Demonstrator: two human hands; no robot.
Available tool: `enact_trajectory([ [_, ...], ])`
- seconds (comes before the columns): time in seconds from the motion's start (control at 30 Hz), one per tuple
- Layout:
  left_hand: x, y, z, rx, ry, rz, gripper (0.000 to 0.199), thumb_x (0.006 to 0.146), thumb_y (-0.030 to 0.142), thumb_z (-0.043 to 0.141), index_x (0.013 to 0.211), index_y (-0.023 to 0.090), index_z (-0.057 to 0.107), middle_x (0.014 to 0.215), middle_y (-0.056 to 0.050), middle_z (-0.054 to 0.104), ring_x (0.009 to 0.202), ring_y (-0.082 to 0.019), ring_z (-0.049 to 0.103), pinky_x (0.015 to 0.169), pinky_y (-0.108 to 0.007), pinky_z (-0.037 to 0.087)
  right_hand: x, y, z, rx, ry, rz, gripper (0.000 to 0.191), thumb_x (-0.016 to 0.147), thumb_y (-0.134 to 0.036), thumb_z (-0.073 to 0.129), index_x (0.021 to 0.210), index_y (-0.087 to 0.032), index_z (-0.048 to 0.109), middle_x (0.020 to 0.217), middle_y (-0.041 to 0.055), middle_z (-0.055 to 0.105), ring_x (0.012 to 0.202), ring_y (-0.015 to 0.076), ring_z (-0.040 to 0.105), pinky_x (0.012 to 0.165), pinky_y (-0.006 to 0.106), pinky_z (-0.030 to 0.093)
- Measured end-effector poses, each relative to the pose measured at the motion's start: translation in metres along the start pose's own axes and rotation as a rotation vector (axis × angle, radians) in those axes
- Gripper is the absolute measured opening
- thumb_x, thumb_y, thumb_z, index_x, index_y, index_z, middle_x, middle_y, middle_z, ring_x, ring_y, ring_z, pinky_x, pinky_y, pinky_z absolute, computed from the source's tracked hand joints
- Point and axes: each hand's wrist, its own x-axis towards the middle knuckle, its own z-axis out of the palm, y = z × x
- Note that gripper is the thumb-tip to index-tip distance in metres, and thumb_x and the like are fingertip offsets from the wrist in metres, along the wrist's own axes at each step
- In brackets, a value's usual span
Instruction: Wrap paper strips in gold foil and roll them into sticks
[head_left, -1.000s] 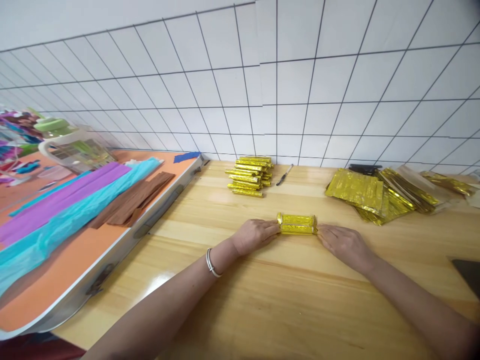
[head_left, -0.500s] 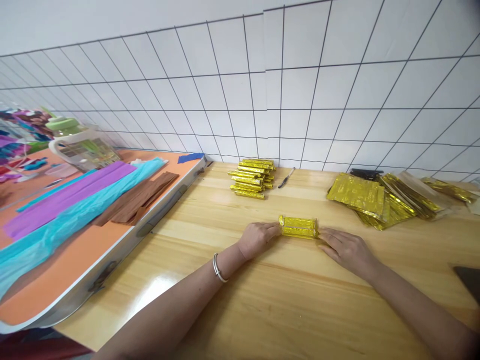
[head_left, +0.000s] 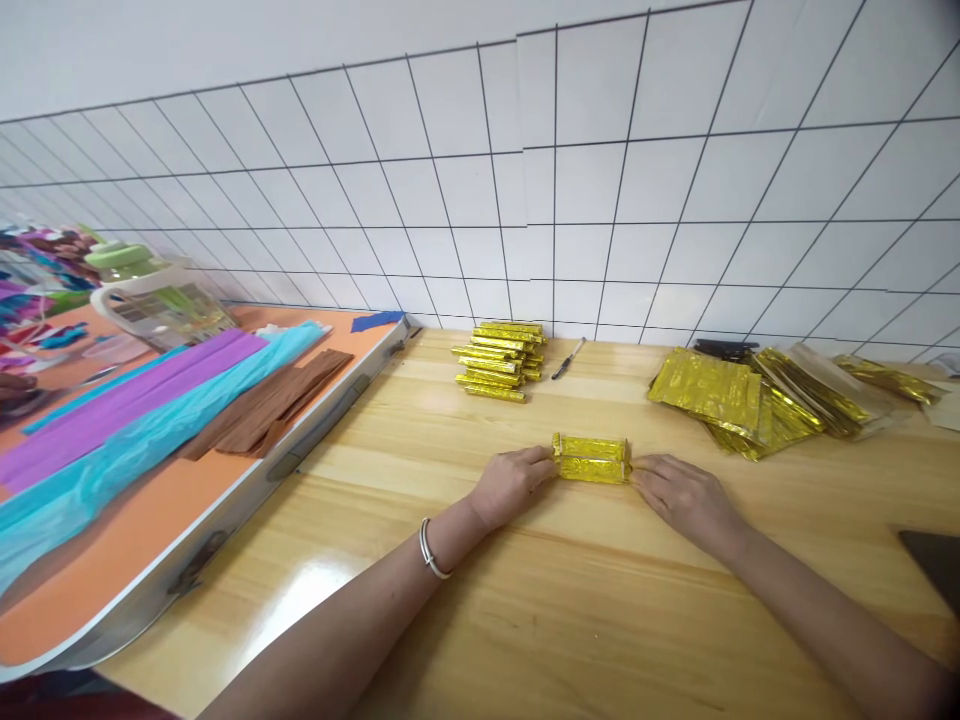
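A gold foil sheet (head_left: 591, 470), rolled or folded in from its two long sides toward a seam along its middle, lies on the wooden table between my hands. The fingers of my left hand (head_left: 514, 487), a silver bangle at its wrist, are closed on the foil's left end. At the opposite end, my right hand (head_left: 686, 500) pinches the foil's right edge with thumb and fingers. Farther back sits a pile of gold foil rolls (head_left: 499, 360). Flat gold foil packets (head_left: 709, 390) lie heaped behind my right hand.
Beside the rolls lies a pen (head_left: 568, 360). To the left, an orange-topped table (head_left: 165, 520) with a pale raised edge carries purple, turquoise and brown crepe paper (head_left: 277, 405) and a green-lidded jug (head_left: 157, 295). A grid-lined wall (head_left: 465, 190) runs behind. A dark object (head_left: 934, 565) sits at right.
Both hands keep hold of the foil's ends. The foil's front part looks slightly broader and the middle seam shows more plainly. The view has shifted a little.
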Motion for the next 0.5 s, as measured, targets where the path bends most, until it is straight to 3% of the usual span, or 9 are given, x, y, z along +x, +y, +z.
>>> enact_trajectory([
  [0.23,0.0000,0.0037,-0.0060,0.052,-0.020,0.028,0.022,0.091,0.024,0.040,0.102,0.023,0.058,0.102,-0.005,0.062,0.091,-0.014,0.060,0.078,-0.023,0.049,0.0051,0.0020,0.0020,0.126,-0.021,0.056,0.017,0.087,-0.024,0.048,0.094,-0.022,0.063,0.095,0.0061,0.064,0.092,0.0189,0.056,0.080,0.034,0.047],
  [0.5,0.0004,0.0065,-0.0056,0.003,-0.021,-0.058,0.020,0.090,0.026,0.043,0.102,0.026,0.059,0.102,-0.003,0.061,0.088,-0.013,0.060,0.076,-0.022,0.048,0.0018,0.0033,0.0056,0.152,-0.045,0.084,0.016,0.087,-0.024,0.048,0.095,-0.024,0.061,0.098,0.0059,0.062,0.096,0.0206,0.053,0.082,0.036,0.044],
])
